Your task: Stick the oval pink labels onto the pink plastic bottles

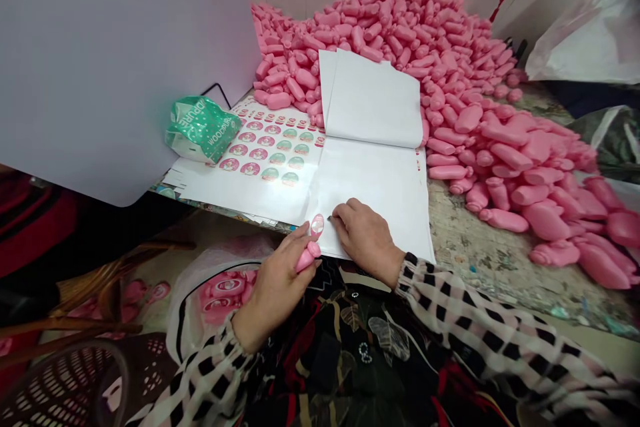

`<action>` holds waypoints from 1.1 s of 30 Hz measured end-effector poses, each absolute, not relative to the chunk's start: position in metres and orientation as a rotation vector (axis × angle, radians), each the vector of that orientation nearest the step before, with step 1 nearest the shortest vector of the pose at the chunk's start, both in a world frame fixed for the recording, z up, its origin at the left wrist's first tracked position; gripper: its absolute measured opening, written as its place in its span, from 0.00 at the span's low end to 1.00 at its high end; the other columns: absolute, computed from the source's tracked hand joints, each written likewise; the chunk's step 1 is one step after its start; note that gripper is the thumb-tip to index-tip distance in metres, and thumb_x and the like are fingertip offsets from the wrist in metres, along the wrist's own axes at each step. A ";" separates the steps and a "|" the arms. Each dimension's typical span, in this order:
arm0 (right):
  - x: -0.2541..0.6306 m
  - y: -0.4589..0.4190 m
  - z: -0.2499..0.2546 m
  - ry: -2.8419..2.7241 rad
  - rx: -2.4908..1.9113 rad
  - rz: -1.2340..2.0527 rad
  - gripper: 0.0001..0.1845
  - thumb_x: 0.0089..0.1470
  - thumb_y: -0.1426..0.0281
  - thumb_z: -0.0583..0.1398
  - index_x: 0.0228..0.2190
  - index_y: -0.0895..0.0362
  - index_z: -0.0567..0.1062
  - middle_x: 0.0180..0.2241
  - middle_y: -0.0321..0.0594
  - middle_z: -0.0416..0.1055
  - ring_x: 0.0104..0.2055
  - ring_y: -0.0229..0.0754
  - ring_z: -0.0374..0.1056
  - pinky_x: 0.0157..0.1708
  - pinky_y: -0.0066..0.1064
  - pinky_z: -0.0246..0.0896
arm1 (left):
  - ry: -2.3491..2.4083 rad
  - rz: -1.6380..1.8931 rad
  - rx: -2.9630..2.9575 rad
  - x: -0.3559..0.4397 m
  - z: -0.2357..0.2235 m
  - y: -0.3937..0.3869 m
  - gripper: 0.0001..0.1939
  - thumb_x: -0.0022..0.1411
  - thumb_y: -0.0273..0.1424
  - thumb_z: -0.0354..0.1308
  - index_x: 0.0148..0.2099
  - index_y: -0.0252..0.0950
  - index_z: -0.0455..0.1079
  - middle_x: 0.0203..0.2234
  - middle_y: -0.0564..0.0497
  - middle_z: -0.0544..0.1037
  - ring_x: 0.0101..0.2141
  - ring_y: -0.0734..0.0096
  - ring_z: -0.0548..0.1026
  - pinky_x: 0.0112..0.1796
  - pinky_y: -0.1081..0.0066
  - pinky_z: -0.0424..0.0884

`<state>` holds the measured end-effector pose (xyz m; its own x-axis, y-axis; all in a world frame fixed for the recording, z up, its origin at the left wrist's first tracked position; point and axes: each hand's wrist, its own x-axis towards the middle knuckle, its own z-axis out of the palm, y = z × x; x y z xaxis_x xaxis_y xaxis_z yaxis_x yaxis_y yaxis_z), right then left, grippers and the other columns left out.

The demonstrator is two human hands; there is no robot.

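My left hand (280,280) is wrapped around a small pink plastic bottle (308,256), its neck poking out between thumb and fingers. At the fingertips is an oval pink-and-white label (317,225); whether it is held or stuck to something is unclear. My right hand (364,232) rests on a white sheet (373,177), fingers curled and pinched together. A tiny dark tip shows at those fingers, too small to name. To the left lies a sheet of round pink and green stickers (260,153).
A tall heap of pink bottles (400,20) covers the back and right of the table (455,233). A green printed bag (200,127) sits on the sticker sheets. Below left are a lined bag of labelled bottles (225,287) and a brown basket (65,380).
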<state>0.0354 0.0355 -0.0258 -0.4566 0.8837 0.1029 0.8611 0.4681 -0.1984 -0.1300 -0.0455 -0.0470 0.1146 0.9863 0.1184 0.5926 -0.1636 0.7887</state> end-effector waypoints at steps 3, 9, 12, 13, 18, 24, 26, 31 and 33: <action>0.033 0.037 -0.026 -2.559 -1.521 0.120 0.13 0.61 0.67 0.49 0.33 0.56 0.71 0.33 0.40 0.67 0.33 0.39 0.62 0.28 0.31 0.47 | 1.525 0.725 2.001 -0.134 -0.054 -0.044 0.21 0.61 0.27 0.51 0.57 0.39 0.63 0.62 0.46 0.58 0.60 0.63 0.59 0.57 0.61 0.60; 0.034 0.040 -0.024 -2.600 -1.492 0.188 0.12 0.60 0.68 0.50 0.31 0.56 0.72 0.31 0.39 0.67 0.32 0.38 0.62 0.27 0.31 0.46 | 1.555 0.575 2.102 -0.136 -0.059 -0.045 0.24 0.62 0.26 0.48 0.61 0.41 0.59 0.65 0.47 0.49 0.60 0.59 0.58 0.56 0.58 0.62; 0.035 0.041 -0.024 -2.575 -1.469 0.285 0.11 0.60 0.68 0.51 0.31 0.55 0.73 0.32 0.38 0.68 0.33 0.38 0.62 0.27 0.30 0.47 | 1.554 0.569 2.106 -0.134 -0.060 -0.044 0.24 0.63 0.27 0.47 0.62 0.42 0.58 0.66 0.47 0.46 0.61 0.59 0.57 0.55 0.58 0.62; 0.036 0.040 -0.025 -2.558 -1.466 0.315 0.11 0.60 0.68 0.51 0.31 0.55 0.73 0.32 0.38 0.68 0.33 0.38 0.63 0.28 0.30 0.47 | 1.552 0.571 2.102 -0.133 -0.061 -0.044 0.24 0.63 0.27 0.47 0.62 0.42 0.58 0.66 0.47 0.45 0.61 0.59 0.56 0.55 0.58 0.62; 0.034 0.034 -0.033 -2.397 -1.483 0.484 0.09 0.59 0.69 0.52 0.31 0.55 0.71 0.32 0.37 0.68 0.34 0.37 0.63 0.30 0.29 0.50 | 1.555 0.583 2.075 -0.129 -0.066 -0.045 0.27 0.62 0.25 0.48 0.63 0.43 0.56 0.67 0.47 0.38 0.61 0.57 0.55 0.55 0.58 0.62; 0.026 0.032 -0.036 -2.232 -1.622 0.573 0.13 0.59 0.60 0.52 0.29 0.54 0.70 0.29 0.35 0.68 0.29 0.36 0.63 0.28 0.29 0.49 | 1.594 0.587 2.081 -0.124 -0.068 -0.046 0.31 0.61 0.24 0.49 0.65 0.48 0.51 0.67 0.47 0.35 0.59 0.53 0.59 0.51 0.57 0.67; 0.023 0.034 -0.032 -2.252 -1.662 0.527 0.13 0.58 0.59 0.53 0.28 0.54 0.70 0.28 0.34 0.68 0.28 0.35 0.62 0.26 0.29 0.47 | 1.617 0.562 2.091 -0.122 -0.067 -0.046 0.31 0.61 0.24 0.49 0.65 0.49 0.51 0.67 0.47 0.35 0.58 0.51 0.61 0.49 0.56 0.69; 0.016 0.030 -0.017 -2.429 -1.505 0.186 0.12 0.58 0.64 0.54 0.26 0.56 0.69 0.29 0.36 0.68 0.30 0.36 0.61 0.26 0.30 0.45 | 1.672 0.509 2.119 -0.119 -0.068 -0.047 0.31 0.61 0.25 0.49 0.65 0.47 0.51 0.67 0.45 0.33 0.54 0.52 0.66 0.48 0.55 0.69; 0.013 0.026 -0.008 -2.458 -1.433 0.069 0.13 0.59 0.64 0.52 0.26 0.56 0.69 0.29 0.36 0.68 0.29 0.37 0.61 0.26 0.31 0.44 | 1.688 0.495 2.125 -0.117 -0.069 -0.047 0.30 0.61 0.25 0.50 0.65 0.45 0.51 0.67 0.44 0.33 0.53 0.52 0.68 0.48 0.56 0.69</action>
